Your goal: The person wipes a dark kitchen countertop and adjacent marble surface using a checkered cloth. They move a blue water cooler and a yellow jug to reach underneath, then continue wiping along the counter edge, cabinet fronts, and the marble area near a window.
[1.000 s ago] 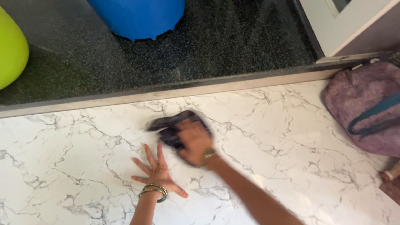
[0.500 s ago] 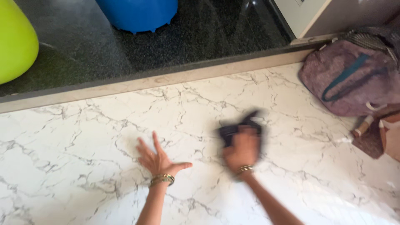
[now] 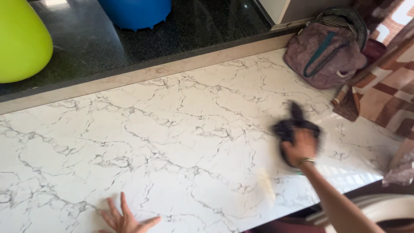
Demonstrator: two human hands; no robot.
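One right hand (image 3: pixel 300 148) grip closed around dark cloth (image 3: pixel 294 126) on marble tabletop (image 3: pixel 185 129).

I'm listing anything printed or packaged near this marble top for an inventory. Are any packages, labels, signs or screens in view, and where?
None show: no package, label, sign or screen.
Bag: far right corner of the marble top, soft, purple with a teal strap; no label visible.
Cloth: dark, blurred, under the right hand.
Left hand: flat on the near edge.
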